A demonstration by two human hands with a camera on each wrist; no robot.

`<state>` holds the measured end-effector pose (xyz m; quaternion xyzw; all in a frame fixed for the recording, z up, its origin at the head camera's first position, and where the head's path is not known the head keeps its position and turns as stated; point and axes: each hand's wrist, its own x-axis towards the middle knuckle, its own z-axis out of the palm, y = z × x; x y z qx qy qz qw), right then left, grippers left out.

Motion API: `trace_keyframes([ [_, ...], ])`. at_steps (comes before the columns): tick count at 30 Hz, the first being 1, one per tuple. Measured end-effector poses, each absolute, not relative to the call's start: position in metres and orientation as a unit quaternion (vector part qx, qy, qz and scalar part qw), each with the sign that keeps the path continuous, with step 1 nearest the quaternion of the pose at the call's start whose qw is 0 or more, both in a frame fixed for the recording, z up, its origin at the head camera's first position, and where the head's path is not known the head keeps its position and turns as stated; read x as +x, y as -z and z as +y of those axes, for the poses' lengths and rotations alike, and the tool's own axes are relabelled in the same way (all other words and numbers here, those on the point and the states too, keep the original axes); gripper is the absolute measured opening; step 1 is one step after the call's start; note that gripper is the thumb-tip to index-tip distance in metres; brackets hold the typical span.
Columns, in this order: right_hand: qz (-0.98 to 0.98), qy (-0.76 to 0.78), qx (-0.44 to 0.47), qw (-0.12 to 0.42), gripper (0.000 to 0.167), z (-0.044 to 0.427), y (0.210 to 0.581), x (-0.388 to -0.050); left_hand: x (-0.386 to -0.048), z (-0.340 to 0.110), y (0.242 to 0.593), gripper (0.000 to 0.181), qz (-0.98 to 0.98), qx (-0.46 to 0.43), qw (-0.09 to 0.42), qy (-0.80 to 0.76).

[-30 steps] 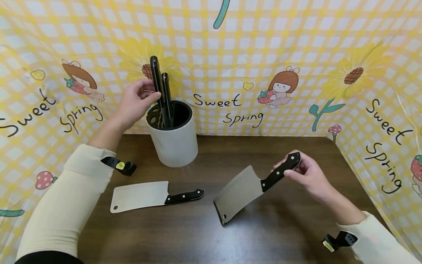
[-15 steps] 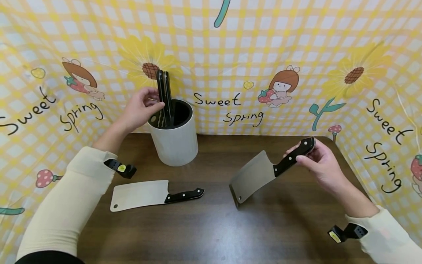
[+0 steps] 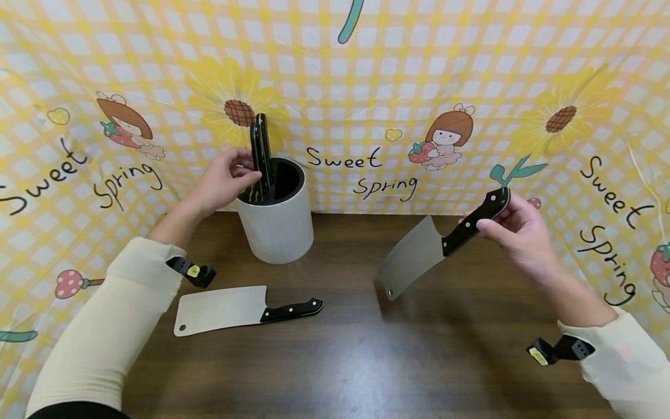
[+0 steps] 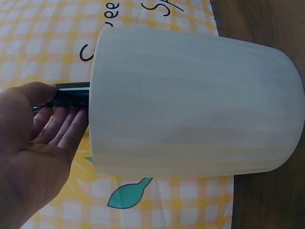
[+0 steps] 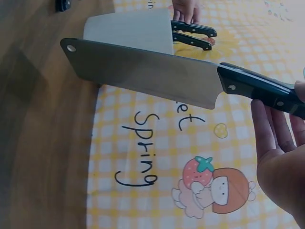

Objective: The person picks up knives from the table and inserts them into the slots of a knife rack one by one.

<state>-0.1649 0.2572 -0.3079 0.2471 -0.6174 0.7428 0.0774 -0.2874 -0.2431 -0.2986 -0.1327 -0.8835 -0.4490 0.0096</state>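
My left hand (image 3: 225, 179) pinches a black knife handle (image 3: 255, 148) between thumb and fingers. That knife stands in a white round knife holder (image 3: 277, 235) with a black inside, its blade hidden by the holder. A second knife handle rises right beside it; both handles (image 5: 195, 27) show in the right wrist view. My right hand (image 3: 526, 238) grips the black riveted handle of a cleaver (image 3: 413, 259), held raised over the table with its blade slanting down to the left. Another cleaver (image 3: 222, 311) lies flat in front of the holder, handle to the right.
The dark wooden table (image 3: 335, 361) meets a yellow checked cloth (image 3: 361, 87) with printed flowers, figures and lettering at the back and sides. The holder stands near the back edge, close to the cloth. Each wrist carries a small black camera.
The left hand has lowered with its knife, whose handle now sits about level with its neighbour. My right hand has lifted the cleaver up and to the right, away from its earlier low position.
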Motion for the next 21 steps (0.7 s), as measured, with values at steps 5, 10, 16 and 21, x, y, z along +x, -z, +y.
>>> trace_keyframes([
  [5, -0.638, -0.73, 0.227, 0.089, 0.02, 0.254, 0.294, -0.169, -0.287, -0.244, 0.298, 0.054, -0.879, -0.138, 0.016, 0.456],
  [10, -0.645, -0.725, 0.222, 0.098, 0.024, 0.251, 0.283, -0.175, -0.284, -0.248, 0.298, 0.045, -0.853, -0.141, 0.084, 0.496],
  [16, -0.649, -0.723, 0.214, 0.101, 0.022, 0.247, 0.271, -0.183, -0.275, -0.247, 0.287, 0.023, -0.807, -0.141, 0.159, 0.551],
  [21, -0.658, -0.718, 0.208, 0.09, 0.016, 0.243, 0.264, -0.19, -0.268, -0.244, 0.277, 0.022, -0.804, -0.149, 0.166, 0.551],
])
